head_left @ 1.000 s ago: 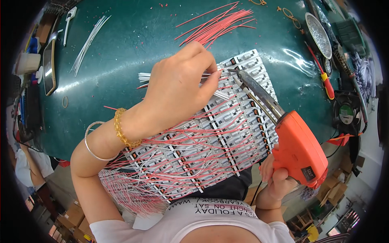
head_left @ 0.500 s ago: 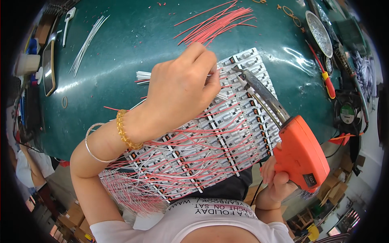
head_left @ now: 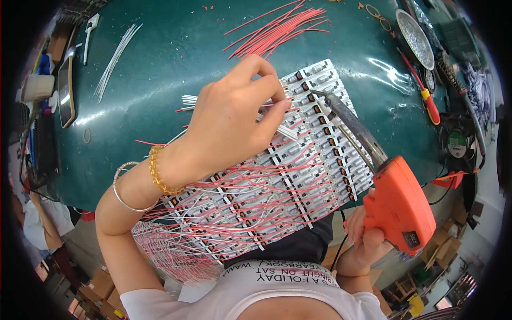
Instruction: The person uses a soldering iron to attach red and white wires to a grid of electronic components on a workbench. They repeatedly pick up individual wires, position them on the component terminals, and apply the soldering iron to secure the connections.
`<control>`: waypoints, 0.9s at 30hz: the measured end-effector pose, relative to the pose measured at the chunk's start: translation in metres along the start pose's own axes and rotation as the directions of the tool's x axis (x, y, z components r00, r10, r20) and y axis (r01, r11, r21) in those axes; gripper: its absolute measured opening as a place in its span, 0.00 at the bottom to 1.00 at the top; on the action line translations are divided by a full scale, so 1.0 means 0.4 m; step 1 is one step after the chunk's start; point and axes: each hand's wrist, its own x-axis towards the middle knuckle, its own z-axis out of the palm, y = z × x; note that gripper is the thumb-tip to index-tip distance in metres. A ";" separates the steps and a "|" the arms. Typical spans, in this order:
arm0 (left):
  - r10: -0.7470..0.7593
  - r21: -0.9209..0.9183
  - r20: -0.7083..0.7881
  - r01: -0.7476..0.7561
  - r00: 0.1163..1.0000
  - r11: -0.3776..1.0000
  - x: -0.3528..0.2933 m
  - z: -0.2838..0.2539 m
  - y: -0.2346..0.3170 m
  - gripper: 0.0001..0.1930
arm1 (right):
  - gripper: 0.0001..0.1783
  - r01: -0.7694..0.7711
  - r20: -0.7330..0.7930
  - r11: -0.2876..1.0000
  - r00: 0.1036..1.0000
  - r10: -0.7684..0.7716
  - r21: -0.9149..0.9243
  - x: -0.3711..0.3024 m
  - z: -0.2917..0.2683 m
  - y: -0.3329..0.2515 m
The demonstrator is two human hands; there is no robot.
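My left hand point(head_left: 232, 120), with a beaded bracelet and a bangle at its wrist, is over the upper part of a panel of small circuit boards point(head_left: 325, 154). Its thumb and forefinger pinch a thin red wire near the board's top rows. A bundle of white wires point(head_left: 288, 132) runs beneath the palm, its ends showing on both sides. In my right hand point(head_left: 368, 245), fingers closed round the grip, is an orange soldering gun point(head_left: 402, 208). The gun's dark metal tip points at the boards, close to the left fingertips. Many red and white wires point(head_left: 240, 213) trail leftward across the panel.
Loose red wires point(head_left: 282, 29) lie at the far side of the green table point(head_left: 160, 64), white wires point(head_left: 114, 64) at the left. A phone point(head_left: 65, 90) is at the left edge. Rightward are an oval metal dish point(head_left: 415, 40), a screwdriver point(head_left: 429, 106) and a small fan point(head_left: 457, 144).
The soldering gun has shifted slightly right and down. My left fingers have opened out a little around the wire, and the board panel has moved slightly.
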 end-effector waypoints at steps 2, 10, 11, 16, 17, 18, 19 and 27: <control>0.014 0.038 -0.017 -0.013 1.000 0.999 -0.003 0.006 -0.005 0.04 | 0.48 0.014 0.028 0.999 1.000 -0.013 -0.036 -0.002 -0.007 0.004; 0.007 0.025 -0.013 -0.007 1.000 1.000 -0.002 0.008 -0.002 0.05 | 0.41 0.048 0.036 0.982 0.998 -0.042 -0.184 -0.017 -0.028 0.036; 0.016 0.028 -0.015 -0.015 1.000 0.999 -0.002 0.011 -0.004 0.05 | 0.41 0.048 0.044 0.981 0.998 -0.041 -0.187 -0.016 -0.023 0.031; 0.051 0.114 -0.049 -0.045 0.997 0.992 -0.009 0.018 0.001 0.05 | 0.40 0.087 0.105 0.962 0.993 -0.062 -0.260 -0.020 -0.038 0.038; 0.063 0.118 -0.052 -0.056 0.997 0.991 -0.007 0.019 0.001 0.05 | 0.41 0.077 0.084 0.968 0.995 -0.059 -0.237 -0.023 -0.039 0.041; 0.066 0.120 -0.050 -0.060 0.997 0.991 -0.006 0.019 0.001 0.05 | 0.42 0.069 0.064 0.975 0.996 -0.056 -0.213 -0.025 -0.040 0.045; 0.069 0.122 -0.050 -0.063 0.996 0.991 -0.006 0.019 0.001 0.05 | 0.43 0.053 0.024 0.984 0.998 -0.050 -0.169 -0.027 -0.038 0.047; 0.081 0.138 -0.041 -0.074 0.996 0.988 -0.006 0.019 0.001 0.05 | 0.47 0.068 0.011 0.986 0.998 -0.068 -0.152 -0.030 -0.048 0.050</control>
